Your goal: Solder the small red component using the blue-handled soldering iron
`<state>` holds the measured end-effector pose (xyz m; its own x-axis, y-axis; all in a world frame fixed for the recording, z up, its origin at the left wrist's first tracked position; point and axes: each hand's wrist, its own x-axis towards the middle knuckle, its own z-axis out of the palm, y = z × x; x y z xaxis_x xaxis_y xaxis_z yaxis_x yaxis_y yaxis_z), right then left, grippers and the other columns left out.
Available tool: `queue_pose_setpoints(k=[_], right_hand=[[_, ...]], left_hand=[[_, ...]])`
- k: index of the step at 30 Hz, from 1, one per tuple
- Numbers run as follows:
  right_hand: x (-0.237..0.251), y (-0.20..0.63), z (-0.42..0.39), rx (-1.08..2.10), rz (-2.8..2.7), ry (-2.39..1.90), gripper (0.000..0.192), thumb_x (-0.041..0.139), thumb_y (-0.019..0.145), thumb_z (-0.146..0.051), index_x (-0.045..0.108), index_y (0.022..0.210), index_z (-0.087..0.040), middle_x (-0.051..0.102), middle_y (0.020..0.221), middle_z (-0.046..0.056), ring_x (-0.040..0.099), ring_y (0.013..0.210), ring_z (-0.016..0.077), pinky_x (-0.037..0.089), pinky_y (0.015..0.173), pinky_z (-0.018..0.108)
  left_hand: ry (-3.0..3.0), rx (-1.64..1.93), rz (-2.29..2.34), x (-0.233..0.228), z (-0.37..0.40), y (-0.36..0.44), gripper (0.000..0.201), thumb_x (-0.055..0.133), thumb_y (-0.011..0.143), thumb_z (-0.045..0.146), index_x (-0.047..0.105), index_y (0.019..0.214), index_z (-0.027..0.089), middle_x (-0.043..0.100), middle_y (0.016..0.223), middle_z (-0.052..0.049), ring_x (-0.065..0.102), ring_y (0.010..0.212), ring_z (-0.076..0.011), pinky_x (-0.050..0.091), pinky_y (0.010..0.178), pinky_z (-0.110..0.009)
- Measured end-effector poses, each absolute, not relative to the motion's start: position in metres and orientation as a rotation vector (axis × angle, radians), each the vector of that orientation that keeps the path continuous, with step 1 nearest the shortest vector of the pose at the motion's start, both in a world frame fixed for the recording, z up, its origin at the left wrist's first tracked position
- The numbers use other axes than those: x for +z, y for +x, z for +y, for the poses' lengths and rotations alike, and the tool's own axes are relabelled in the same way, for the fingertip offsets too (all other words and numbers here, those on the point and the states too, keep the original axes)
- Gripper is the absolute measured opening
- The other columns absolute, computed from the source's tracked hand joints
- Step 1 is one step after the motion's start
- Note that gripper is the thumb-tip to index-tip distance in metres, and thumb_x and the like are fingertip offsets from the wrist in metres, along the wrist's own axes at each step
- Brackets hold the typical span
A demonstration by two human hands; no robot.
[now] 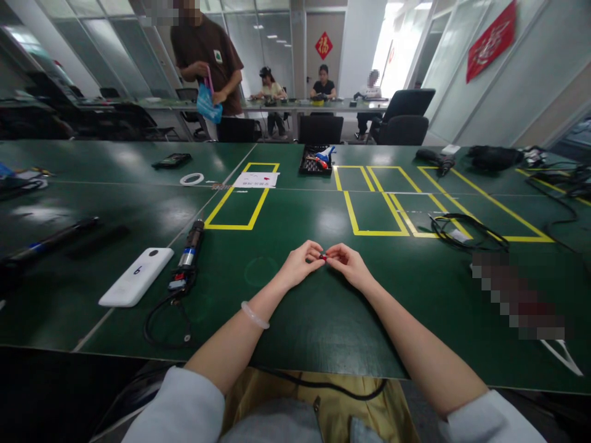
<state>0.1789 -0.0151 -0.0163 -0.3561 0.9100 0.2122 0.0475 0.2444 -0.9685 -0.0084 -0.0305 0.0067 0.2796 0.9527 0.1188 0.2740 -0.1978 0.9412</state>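
Observation:
My left hand (pixel 300 264) and my right hand (pixel 348 264) meet over the green table (pixel 318 307) in front of me. Between their fingertips is a small red and dark piece (pixel 324 257), too small to name. Both hands are closed in a pinch, thumbs and forefingers on the piece from either side. Ahead of them, near the far edge, stands a black tray (pixel 316 167) with red, white and blue items in it.
To the left lie a white power bank (pixel 136 277) marked 6 and a dark cylindrical device (pixel 187 258) with a cable. A roll of white tape (pixel 191 179) and a paper sheet (pixel 257 179) are farther off. Coiled black cable (pixel 466 231) and a power drill (pixel 436 160) lie right.

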Motion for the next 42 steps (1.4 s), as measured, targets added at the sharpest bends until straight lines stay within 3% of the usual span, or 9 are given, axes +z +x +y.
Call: queue_pose_setpoints(k=[7,17,24,28,33,38,40,42], right_hand=[[-0.02,0.181,-0.015,1.062,-1.772,-0.948,0.025,0.064,0.08,-0.035,0.057,0.098,-0.02,0.064,0.087,0.002,0.052,0.063,0.0116,0.042,0.057,0.025],[-0.014,0.18,-0.019,1.023,-1.871,-0.991,0.02,0.064,0.079,-0.033,0.061,0.093,-0.018,0.061,0.075,0.0,0.051,0.063,0.0125,0.042,0.059,0.025],[-0.018,0.181,-0.017,1.1,-1.821,-1.02,0.023,0.065,0.078,-0.034,0.061,0.093,-0.018,0.059,0.072,-0.001,0.048,0.059,0.0112,0.04,0.058,0.025],[-0.018,0.18,-0.016,1.171,-1.784,-1.008,0.025,0.066,0.077,-0.035,0.059,0.093,-0.018,0.062,0.077,0.001,0.049,0.06,0.011,0.041,0.059,0.025],[-0.018,0.179,-0.016,1.195,-1.777,-1.0,0.025,0.066,0.077,-0.036,0.06,0.093,-0.017,0.063,0.081,0.002,0.05,0.062,0.0112,0.041,0.059,0.025],[-0.017,0.179,-0.017,1.185,-1.782,-1.004,0.025,0.065,0.078,-0.036,0.06,0.094,-0.017,0.064,0.081,0.002,0.052,0.064,0.0115,0.042,0.06,0.025],[-0.017,0.179,-0.017,1.185,-1.784,-1.0,0.026,0.065,0.078,-0.036,0.061,0.094,-0.017,0.063,0.08,0.002,0.052,0.064,0.0115,0.042,0.06,0.025],[-0.018,0.18,-0.017,1.183,-1.788,-1.0,0.026,0.065,0.078,-0.036,0.061,0.094,-0.017,0.064,0.081,0.002,0.052,0.065,0.0115,0.042,0.061,0.025]], left_hand=[[1.692,0.936,1.138,0.007,-0.031,-0.01,0.02,0.063,0.079,0.028,0.061,0.093,0.015,0.066,0.094,-0.005,0.063,0.08,-0.0129,0.05,0.069,-0.024],[1.508,0.878,1.075,0.002,-0.028,-0.012,0.024,0.06,0.082,0.036,0.058,0.091,0.013,0.067,0.084,-0.005,0.062,0.071,-0.011,0.051,0.066,-0.025],[1.752,0.816,1.272,0.038,-0.036,-0.032,0.033,0.049,0.088,0.04,0.06,0.11,0.018,0.068,0.104,-0.007,0.064,0.093,-0.0166,0.05,0.082,-0.03],[1.988,0.645,1.427,0.067,-0.059,-0.078,0.042,0.045,0.089,0.047,0.058,0.12,0.022,0.062,0.122,-0.006,0.058,0.111,-0.0198,0.045,0.096,-0.034],[2.205,0.48,2.124,0.058,-0.09,-0.172,0.056,0.041,0.087,0.052,0.05,0.131,0.018,0.051,0.137,-0.012,0.045,0.128,-0.0305,0.032,0.107,-0.049],[1.947,0.252,2.638,0.031,-0.123,-0.258,0.074,0.044,0.08,0.061,0.043,0.135,0.01,0.043,0.142,-0.022,0.044,0.124,-0.0463,0.039,0.095,-0.061],[1.894,0.208,2.61,0.024,-0.132,-0.278,0.075,0.045,0.079,0.062,0.044,0.132,0.01,0.046,0.139,-0.023,0.047,0.121,-0.0457,0.041,0.093,-0.058],[1.945,0.207,2.506,0.019,-0.135,-0.289,0.069,0.047,0.079,0.059,0.043,0.131,0.014,0.049,0.138,-0.017,0.048,0.123,-0.0385,0.041,0.098,-0.051]])
